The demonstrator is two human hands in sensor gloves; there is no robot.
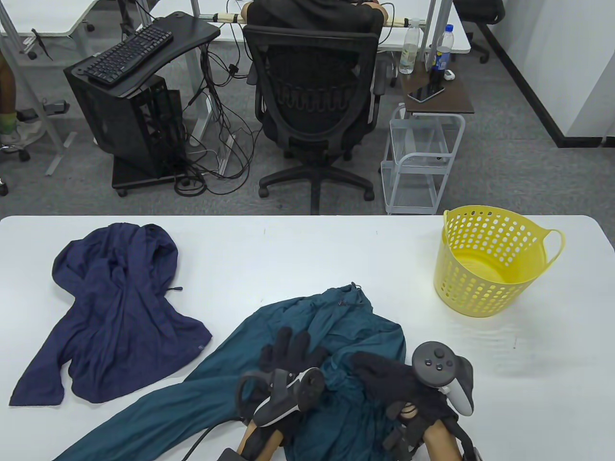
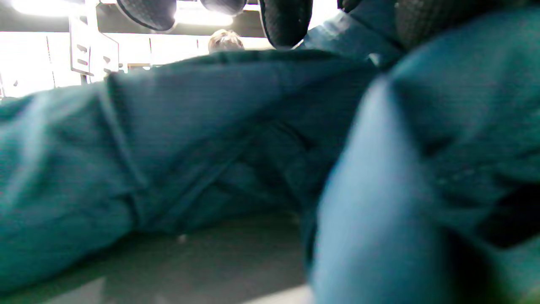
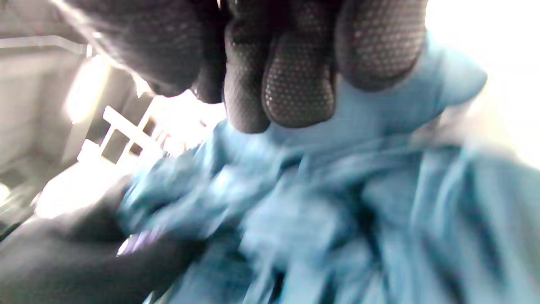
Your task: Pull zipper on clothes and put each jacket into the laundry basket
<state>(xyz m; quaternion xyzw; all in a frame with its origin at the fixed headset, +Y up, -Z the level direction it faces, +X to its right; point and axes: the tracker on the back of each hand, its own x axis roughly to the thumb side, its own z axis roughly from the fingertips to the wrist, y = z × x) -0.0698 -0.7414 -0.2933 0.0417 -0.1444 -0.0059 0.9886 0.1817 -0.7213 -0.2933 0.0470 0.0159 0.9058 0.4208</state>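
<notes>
A teal jacket (image 1: 346,317) lies crumpled at the table's near edge, one sleeve trailing to the lower left. My left hand (image 1: 288,353) rests on its folds with the fingers stretched out; in the left wrist view the fingertips (image 2: 287,21) hang over the teal jacket (image 2: 211,147). Just right of it, my right hand (image 1: 379,377) grips the cloth, its fingers (image 3: 295,84) curled round a bunch of the teal jacket (image 3: 337,211). No zipper pull shows. A navy jacket (image 1: 115,307) lies spread at the left. The yellow laundry basket (image 1: 461,288) stands at the right with nothing inside.
The white table (image 1: 307,249) has bare surface between the jackets and the basket. Beyond its far edge are an office chair (image 1: 314,96) with a person seated, a white wire cart (image 1: 418,163) and a black computer stand (image 1: 129,115).
</notes>
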